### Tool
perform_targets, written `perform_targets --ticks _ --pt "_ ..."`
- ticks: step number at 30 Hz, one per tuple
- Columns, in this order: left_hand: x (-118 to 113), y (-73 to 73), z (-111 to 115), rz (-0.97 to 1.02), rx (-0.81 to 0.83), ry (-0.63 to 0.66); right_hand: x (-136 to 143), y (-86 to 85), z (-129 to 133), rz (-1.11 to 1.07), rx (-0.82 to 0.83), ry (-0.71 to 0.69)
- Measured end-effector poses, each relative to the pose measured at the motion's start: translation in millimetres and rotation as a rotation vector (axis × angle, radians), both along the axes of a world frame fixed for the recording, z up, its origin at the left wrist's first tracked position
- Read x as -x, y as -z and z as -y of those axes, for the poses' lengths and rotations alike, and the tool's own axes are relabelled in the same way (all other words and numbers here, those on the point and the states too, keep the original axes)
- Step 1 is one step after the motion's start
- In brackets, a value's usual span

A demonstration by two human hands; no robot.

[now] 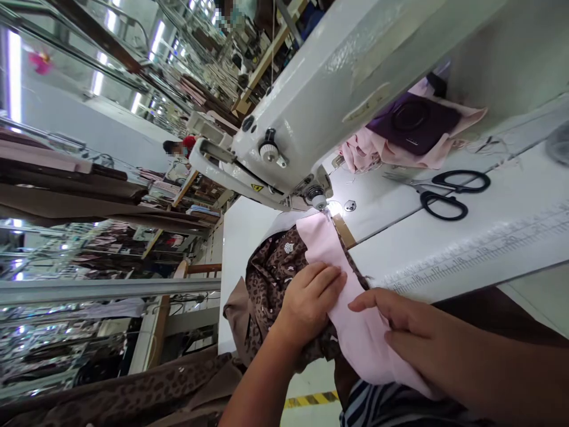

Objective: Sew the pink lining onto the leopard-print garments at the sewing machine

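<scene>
A strip of pink fabric [362,338] runs from under the needle area of a white sewing machine [306,112] down towards my body. Beneath and beside it is a brown leopard-print fabric [271,273] with small pale motifs, bunched on the left. My left hand [313,299] presses on the pink fabric below the needle, its fingers bent and close together. Further down, my right hand [404,323] grips the right edge of the pink fabric, index finger stretched over it and thumb lower down. The undersides of both hands are hidden.
Black-handled scissors [444,196] lie on the white table [386,261], right of the needle. A ruler scale [480,246] runs along its front. Behind are a dark purple object [413,121] and pink cloth pieces [362,148]. Fabrics hang left; a person [180,157] is far back.
</scene>
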State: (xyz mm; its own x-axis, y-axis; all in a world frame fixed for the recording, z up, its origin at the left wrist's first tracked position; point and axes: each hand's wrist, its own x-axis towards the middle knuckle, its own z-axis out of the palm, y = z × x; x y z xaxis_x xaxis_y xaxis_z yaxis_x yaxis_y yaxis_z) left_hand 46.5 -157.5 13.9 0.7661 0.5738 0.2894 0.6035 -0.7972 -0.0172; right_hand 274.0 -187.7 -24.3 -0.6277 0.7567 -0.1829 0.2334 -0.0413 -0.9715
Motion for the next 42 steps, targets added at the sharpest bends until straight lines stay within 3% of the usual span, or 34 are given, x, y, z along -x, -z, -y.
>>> perform_targets --ticks 3,4,8,11,14,20,24,27,31,36,40,42 --pt "-7 0.4 6 -0.001 0.045 -0.072 6 6.1 2 -0.126 0.332 -0.019" --pt "-9 1.3 8 0.013 0.069 -0.082 7 7.3 3 -0.171 0.367 -0.014" --pt "-4 3.6 6 0.030 0.081 -0.045 5 0.7 1 -0.163 0.449 -0.056" --pt "4 0.1 2 -0.073 0.086 -0.066 4 -9.4 -2 -0.198 0.532 -0.099" --pt "1 -0.9 8 -0.159 0.092 -0.114 7 -10.9 -2 -0.311 0.495 -0.098" --pt "-6 11.2 18 0.040 0.051 -0.091 12 -0.3 4 -0.332 0.619 -0.049" --pt "-4 6.3 7 0.005 0.078 -0.077 11 -6.5 5 -0.363 0.760 -0.018" --pt "-10 2.9 7 0.009 0.054 -0.100 11 -14.4 9 -0.366 0.747 -0.041" --pt "-16 6.6 10 0.066 -0.046 -0.144 6 -21.5 15 -0.258 0.520 -0.082" --pt "-9 14.9 7 0.110 -0.065 -0.151 9 -14.0 20 -0.220 -0.020 -0.262" --pt "-3 20.2 5 0.190 -0.023 -0.132 25 6.6 27 -0.061 -0.738 -0.085" --pt "-3 20.1 5 0.219 0.013 -0.125 24 12.9 22 0.043 -0.989 0.017"
